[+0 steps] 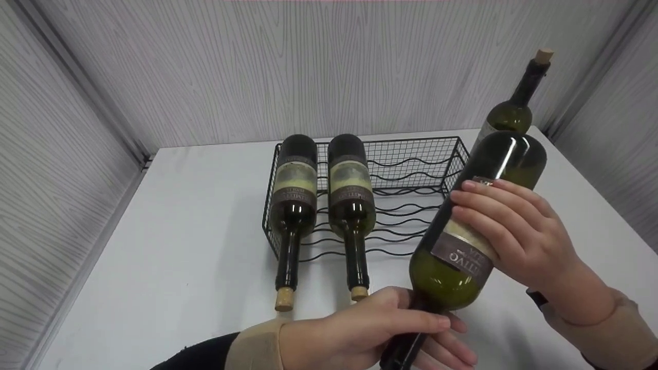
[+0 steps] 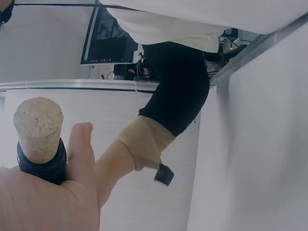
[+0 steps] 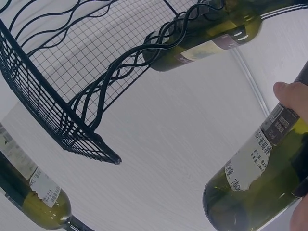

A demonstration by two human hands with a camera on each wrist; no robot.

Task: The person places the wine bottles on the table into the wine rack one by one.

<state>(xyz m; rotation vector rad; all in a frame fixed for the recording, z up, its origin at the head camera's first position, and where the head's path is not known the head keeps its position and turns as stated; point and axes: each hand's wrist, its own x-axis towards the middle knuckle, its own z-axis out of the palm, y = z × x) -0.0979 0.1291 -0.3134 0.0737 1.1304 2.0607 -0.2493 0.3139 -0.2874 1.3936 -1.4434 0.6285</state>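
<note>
Both hands hold a green glass wine bottle (image 1: 447,282), tilted neck-down toward the person. My left hand (image 1: 375,329) grips its dark neck, the thumb across the top and fingers beneath. In the left wrist view the cork (image 2: 38,127) sticks out past this hand. Across the label, on the body, lie the curled fingers of my right hand (image 1: 529,236); its thumb (image 3: 291,96) shows on the other side in the right wrist view. The held bottle is right of a black wire wine rack (image 1: 411,140) and overlaps its right end.
Two corked bottles, one at the far left (image 1: 295,180) and another beside it (image 1: 349,180), lie on the rack, necks toward the person. Behind the held bottle stands a further corked bottle (image 1: 506,115). Wood-grain panels (image 1: 257,72) enclose the white table (image 1: 169,231).
</note>
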